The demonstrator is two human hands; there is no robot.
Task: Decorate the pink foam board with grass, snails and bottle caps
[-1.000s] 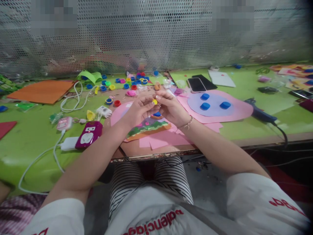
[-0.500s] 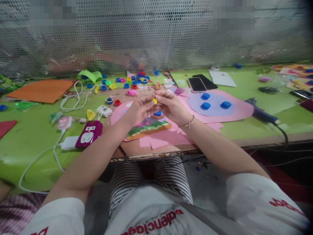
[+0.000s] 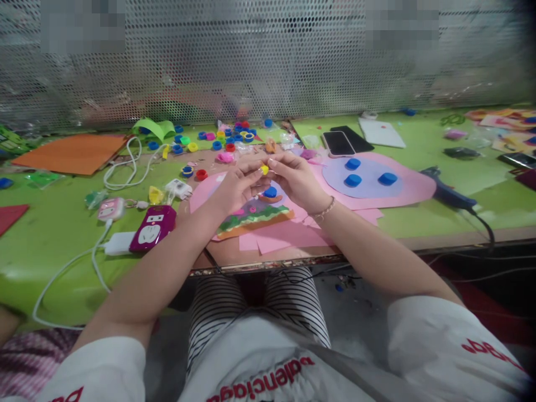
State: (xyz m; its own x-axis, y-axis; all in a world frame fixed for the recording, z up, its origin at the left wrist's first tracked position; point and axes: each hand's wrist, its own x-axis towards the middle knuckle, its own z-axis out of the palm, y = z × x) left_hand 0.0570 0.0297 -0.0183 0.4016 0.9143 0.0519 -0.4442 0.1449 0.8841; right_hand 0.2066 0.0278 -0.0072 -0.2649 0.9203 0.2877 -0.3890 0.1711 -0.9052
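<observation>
Two hands of ours meet at the middle of the work, fingertips turned in toward one small yellow piece [image 3: 264, 170]. Our left hand [image 3: 239, 187] pinches it narrowly between thumb and forefinger, and our right hand [image 3: 296, 181] takes its other side with equally close tips, probably because so small a piece needs steadying from both sides. Whether it is clay or plastic we cannot tell. Our lower left fingers curl underneath; what they touch is hidden.

We hold the piece raised over the pink paper cutout [image 3: 199, 195], perhaps to keep its decorations clear of our fingers. A blue bottle cap [image 3: 270, 192] sits there just at six o'clock from our grip, with a ruffled green strip [image 3: 272, 215] beyond it in the same direction.

At three o'clock lies a second pink cutout [image 3: 419, 187], flat, its three blue caps [image 3: 353, 180] well spread on the lilac oval. The glue gun [image 3: 450, 192] rests past it, seemingly parked aside so its cord can hang over the edge. Loose bottle caps [image 3: 238, 135] cluster at eleven o'clock, likely for easy picking. The phone [image 3: 338, 144] lies at two o'clock, and the purple socket block [image 3: 159, 226] at eight, with a white charger [image 3: 119, 244] beside it.
</observation>
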